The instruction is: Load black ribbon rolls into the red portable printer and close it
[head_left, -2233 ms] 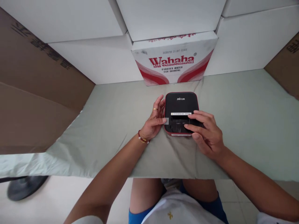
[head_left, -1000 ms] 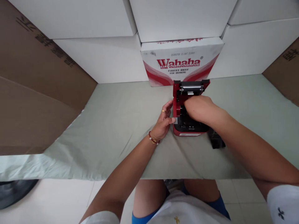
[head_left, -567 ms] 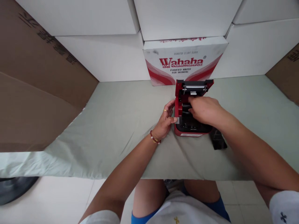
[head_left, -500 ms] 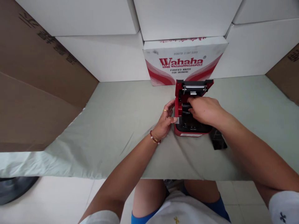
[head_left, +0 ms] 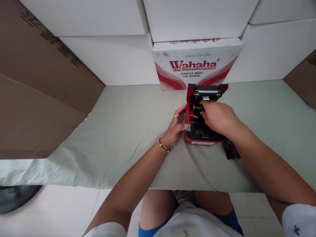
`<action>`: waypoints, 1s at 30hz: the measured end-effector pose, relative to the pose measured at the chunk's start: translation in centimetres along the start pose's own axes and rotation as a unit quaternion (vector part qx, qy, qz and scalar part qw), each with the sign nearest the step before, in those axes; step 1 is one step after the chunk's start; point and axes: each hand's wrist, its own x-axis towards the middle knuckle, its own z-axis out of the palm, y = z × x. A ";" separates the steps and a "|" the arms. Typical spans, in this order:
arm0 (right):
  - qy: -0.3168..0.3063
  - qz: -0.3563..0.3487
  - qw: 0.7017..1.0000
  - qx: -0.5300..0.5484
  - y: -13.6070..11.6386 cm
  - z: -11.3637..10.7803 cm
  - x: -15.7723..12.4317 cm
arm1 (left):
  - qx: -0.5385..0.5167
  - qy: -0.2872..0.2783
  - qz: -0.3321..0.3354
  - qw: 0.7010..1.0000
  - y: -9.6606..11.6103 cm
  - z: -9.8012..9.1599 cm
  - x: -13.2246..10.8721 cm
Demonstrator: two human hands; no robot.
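A small red and black device (head_left: 202,135) stands on the green cloth with its lid (head_left: 207,91) raised, showing a black roller and metal rods. My left hand (head_left: 175,127) holds the device's left side, its thumb on a small grey piece (head_left: 188,127) at the front left edge. Inside the open body, the fingers of my right hand (head_left: 217,117) are curled on a shiny black roll (head_left: 198,108). Part of that roll is hidden behind these fingers. A black object (head_left: 231,150) lies on the cloth beside the device, partly under my right forearm.
Behind the device stands a red and white Wahaha carton (head_left: 195,65), with white boxes (head_left: 106,59) stacked behind it. Brown cardboard (head_left: 44,98) rises on the left, and another brown box (head_left: 302,80) is at the right edge. The green cloth (head_left: 123,125) covers the table.
The black roll and my right fingers have risen slightly inside the device, with more dark interior showing below. My left hand keeps its hold.
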 end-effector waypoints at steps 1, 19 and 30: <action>0.009 -0.011 1.000 0.021 0.1 0.1 -0.3 | 0.000 0.001 0.000 1.000 0.0 0.0 0.0; 0.010 0.000 0.985 0.170 21.9 5.6 -9.5 | -0.017 0.008 -0.011 1.000 0.1 0.1 -0.2; 0.028 -0.075 0.988 0.130 12.6 7.0 -5.5 | -0.018 0.014 -0.018 1.000 0.4 0.1 -0.2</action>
